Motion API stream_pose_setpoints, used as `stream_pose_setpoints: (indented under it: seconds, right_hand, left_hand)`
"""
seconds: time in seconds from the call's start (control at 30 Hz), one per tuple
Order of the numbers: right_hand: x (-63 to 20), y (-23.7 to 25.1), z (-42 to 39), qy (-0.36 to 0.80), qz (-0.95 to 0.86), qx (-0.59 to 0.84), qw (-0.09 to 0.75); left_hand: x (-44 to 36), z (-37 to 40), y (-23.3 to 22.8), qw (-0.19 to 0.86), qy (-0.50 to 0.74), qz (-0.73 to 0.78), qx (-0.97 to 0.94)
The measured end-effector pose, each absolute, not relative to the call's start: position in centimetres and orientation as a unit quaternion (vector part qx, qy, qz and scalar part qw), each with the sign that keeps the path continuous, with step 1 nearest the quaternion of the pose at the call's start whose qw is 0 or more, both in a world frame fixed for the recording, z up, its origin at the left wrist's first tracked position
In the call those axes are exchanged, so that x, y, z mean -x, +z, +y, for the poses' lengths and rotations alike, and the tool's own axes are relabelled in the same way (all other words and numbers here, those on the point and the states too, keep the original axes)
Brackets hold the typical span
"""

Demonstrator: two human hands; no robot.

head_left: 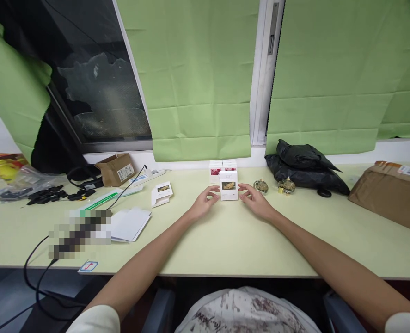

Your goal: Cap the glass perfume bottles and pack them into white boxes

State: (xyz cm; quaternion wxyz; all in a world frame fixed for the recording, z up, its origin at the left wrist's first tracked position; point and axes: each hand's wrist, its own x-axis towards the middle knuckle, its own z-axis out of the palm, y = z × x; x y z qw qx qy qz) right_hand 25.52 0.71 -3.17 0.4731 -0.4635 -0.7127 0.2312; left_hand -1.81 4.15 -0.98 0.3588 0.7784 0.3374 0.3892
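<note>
A small white box [229,185] with a gold picture on its front stands upright on the pale green table [225,240]. My left hand [205,203] touches its left side and my right hand [255,200] touches its right side, fingers lightly curled around it. Right behind it stand two more white boxes [222,167] with pink pictures. Another white box [162,193] with a gold picture lies tilted to the left. Two round glass bottles [260,186] with gold tops sit just right of my right hand.
A black plastic bag [303,166] lies at the back right, a brown parcel [388,194] at the far right. At left are folded white papers [130,224], black cables [38,273], a small open cardboard box [116,169] and a headset [82,178]. Green blinds hang behind.
</note>
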Motion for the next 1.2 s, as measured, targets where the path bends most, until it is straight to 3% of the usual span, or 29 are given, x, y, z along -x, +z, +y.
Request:
stream_pose_setpoints:
  seconds: [0.53,1.2]
  right_hand:
    - [-25.9,-3.4,0.8,0.279,-0.697,0.463,0.471]
    - [-25.5,-4.0,1.0,0.275,-0.699,0.459,0.473]
  left_hand:
    - [1.9,5.4,-1.7,0.478,0.388,0.337,-0.713]
    - [1.9,5.7,-1.6,0.506,0.358,0.357,-0.699]
